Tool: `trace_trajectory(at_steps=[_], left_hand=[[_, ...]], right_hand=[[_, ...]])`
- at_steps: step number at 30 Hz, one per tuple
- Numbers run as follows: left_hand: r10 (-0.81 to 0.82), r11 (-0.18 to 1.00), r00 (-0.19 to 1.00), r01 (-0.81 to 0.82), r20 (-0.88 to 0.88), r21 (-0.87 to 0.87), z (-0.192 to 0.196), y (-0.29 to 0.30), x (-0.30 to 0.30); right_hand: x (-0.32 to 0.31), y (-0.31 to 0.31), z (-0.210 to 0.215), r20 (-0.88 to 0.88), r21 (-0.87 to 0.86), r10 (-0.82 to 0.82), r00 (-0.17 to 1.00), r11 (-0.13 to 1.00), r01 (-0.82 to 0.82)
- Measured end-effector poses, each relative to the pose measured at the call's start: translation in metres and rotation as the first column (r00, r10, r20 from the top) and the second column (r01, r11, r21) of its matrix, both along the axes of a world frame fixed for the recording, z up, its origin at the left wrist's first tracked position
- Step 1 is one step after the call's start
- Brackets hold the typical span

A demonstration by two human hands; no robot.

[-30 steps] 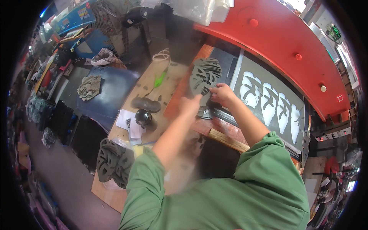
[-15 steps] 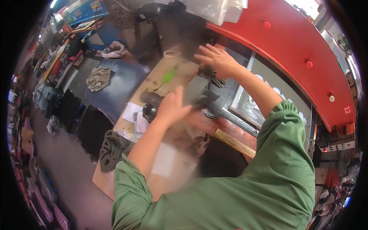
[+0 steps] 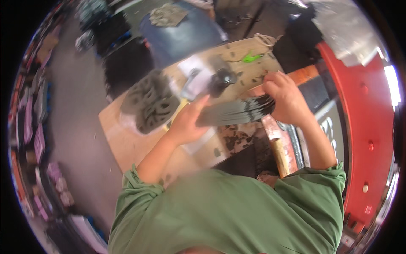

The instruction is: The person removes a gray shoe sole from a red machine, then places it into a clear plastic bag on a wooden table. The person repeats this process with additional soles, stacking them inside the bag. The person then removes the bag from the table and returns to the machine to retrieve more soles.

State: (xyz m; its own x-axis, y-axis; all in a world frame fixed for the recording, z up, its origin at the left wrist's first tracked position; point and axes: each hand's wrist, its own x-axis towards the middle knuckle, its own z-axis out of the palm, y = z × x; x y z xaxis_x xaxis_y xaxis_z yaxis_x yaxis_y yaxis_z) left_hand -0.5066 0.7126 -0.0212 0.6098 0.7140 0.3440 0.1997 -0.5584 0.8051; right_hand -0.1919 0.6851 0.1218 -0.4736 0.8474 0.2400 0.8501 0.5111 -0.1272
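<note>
A stack of thin dark grey sheet pieces (image 3: 232, 113) is held level between my two hands, its layers fanning slightly toward the right end. My left hand (image 3: 189, 122) grips the stack's left end, thumb on top. At the other end, my right hand (image 3: 287, 98) is closed with bent fingers around the darker edges of the pieces. Just beyond the stack stands a round black-capped container (image 3: 224, 78). Dark grey cut-out sheets with curved openings (image 3: 151, 101) lie in a pile left of my left hand.
Under my hands is a wooden table (image 3: 122, 146) with dark scraps, white papers (image 3: 197, 70) and a bright green tool (image 3: 251, 56). A red machine beam (image 3: 359, 139) runs along the right. Behind the table lies a dark blue sheet (image 3: 179, 40); clear plastic (image 3: 344, 34) hangs at far right.
The view has turned, so the table now lies more to the left and the red beam stands at the right edge. My right hand, spread before, has closed on the stack's right end.
</note>
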Motion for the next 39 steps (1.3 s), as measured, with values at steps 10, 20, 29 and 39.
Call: trace_trajectory(at_steps=[10,20,29,39], left_hand=[[0.446,0.890,0.825,-0.451,-0.346,0.071,-0.156,-0.112,-0.181],[0.615,0.751,0.700,-0.661,-0.364,-0.003,-0.246,-0.139,-0.189],[0.699,0.679,0.633,-0.733,-0.333,0.034,-0.245,-0.121,-0.189],[0.562,0.803,0.717,-0.592,-0.413,0.066,-0.240,-0.122,-0.192]], right_hand=[[-0.197,-0.003,-0.233,-0.171,-0.368,0.024,0.985,0.926,-0.086],[-0.222,-0.001,-0.317,-0.297,-0.272,0.085,0.951,0.947,-0.169],[-0.226,0.006,-0.320,-0.203,-0.249,0.112,0.973,0.955,-0.162],[-0.227,0.026,-0.265,0.087,-0.386,0.293,0.952,0.891,-0.238]])
